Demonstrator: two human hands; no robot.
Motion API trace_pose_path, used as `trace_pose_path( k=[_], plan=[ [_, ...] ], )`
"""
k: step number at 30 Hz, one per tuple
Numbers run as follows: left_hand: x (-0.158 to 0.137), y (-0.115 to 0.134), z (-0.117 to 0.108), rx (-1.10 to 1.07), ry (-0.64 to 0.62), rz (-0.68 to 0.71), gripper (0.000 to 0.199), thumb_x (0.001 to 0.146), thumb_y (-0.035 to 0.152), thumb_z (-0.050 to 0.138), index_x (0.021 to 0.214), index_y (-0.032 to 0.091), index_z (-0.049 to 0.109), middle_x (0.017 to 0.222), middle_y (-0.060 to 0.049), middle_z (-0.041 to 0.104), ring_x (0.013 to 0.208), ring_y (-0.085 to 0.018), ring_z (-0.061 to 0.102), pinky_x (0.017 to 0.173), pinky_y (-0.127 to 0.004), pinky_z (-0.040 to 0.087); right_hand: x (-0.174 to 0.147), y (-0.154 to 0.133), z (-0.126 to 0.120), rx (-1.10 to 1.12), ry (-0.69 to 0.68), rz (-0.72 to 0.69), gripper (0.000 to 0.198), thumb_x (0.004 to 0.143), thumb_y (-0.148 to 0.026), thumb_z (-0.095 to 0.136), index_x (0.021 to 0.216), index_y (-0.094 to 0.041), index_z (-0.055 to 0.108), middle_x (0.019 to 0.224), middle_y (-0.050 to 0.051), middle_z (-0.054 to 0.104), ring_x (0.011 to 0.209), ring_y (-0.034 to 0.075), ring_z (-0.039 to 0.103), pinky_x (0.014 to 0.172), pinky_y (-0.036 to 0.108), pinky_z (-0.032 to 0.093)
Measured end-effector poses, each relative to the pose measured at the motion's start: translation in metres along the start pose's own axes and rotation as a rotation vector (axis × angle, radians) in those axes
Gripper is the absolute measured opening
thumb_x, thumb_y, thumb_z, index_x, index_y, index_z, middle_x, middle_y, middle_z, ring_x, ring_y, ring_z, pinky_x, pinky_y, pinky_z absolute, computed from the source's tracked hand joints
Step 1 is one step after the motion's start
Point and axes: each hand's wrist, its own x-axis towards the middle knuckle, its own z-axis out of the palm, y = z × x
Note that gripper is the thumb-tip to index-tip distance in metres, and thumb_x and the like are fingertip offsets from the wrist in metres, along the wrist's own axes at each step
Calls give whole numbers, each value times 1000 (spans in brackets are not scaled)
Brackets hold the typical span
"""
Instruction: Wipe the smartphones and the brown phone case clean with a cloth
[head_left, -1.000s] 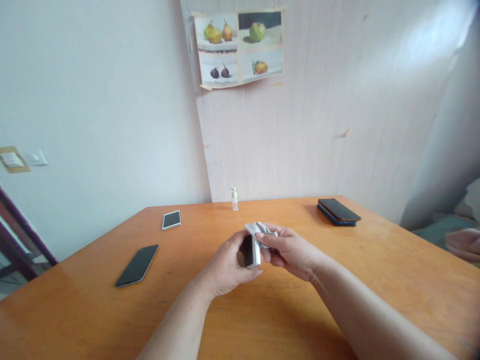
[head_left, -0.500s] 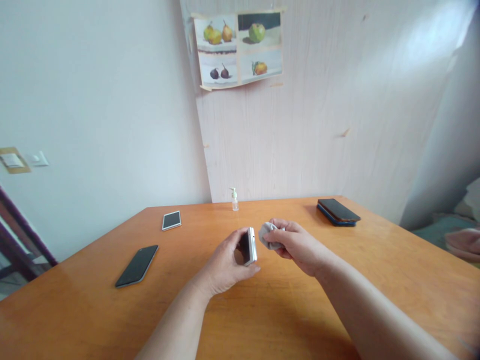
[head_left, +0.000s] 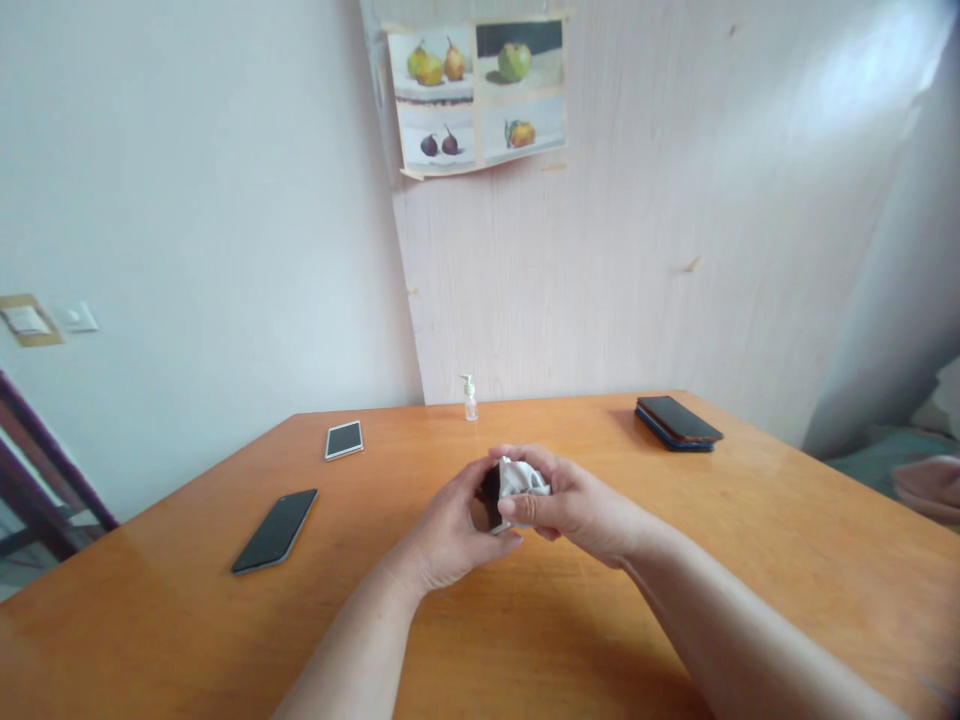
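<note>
Black phone (head_left: 274, 530): lies flat, screen up, on the wooden table (head_left: 187, 620), far left.
White phone (head_left: 344, 439): lies flat, further back.
Left hand (head_left: 450, 530): fingers curled around a small silver-edged phone (head_left: 491, 500), held on edge above the table's middle.
Step in hand: wiping the held phone, by the look of it; the cloth should next keep rubbing across its face.
Right hand (head_left: 574, 500): fingers pinched shut on a grey cloth (head_left: 519, 480), pressed against the phone.
Pump bottle (head_left: 469, 398): upright at the far edge.
Dark phones (head_left: 679, 423): stacked, far right.
</note>
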Motion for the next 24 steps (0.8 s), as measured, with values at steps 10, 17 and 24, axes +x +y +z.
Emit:
trace_pose_path(
  k=[10, 17, 24],
  plan=[
    [0, 6, 2, -116, -58, -65, 81, 69, 18, 75, 141, 25, 39, 124, -7, 62, 109, -23, 60, 95, -36, 48, 10, 13, -3, 10, 45, -66, 34, 86, -50, 64, 81, -18, 55, 62, -4, 51, 47, 5, 37, 41, 19, 24],
    [1, 7, 3, -221, -41, -157, 66, 64, 23, 79, 123, 19, 48, 118, -7, 62, 101, -23, 61, 88, -36, 49, 6, 9, -5, 49, -15, 14, 48, 73, -47, 79, 105, -21, 54, 77, -3, 55, 55, 7, 41, 42, 18, 26],
    [3, -1, 1, -152, -80, -188, 47, 68, 30, 78, 106, 19, 53, 100, -3, 66, 94, -23, 62, 77, -32, 48, 5, 8, -1, -30, 11, 11, 50, 73, -46, 79, 108, -20, 54, 81, -2, 58, 60, 7, 46, 46, 18, 32]
  ],
)
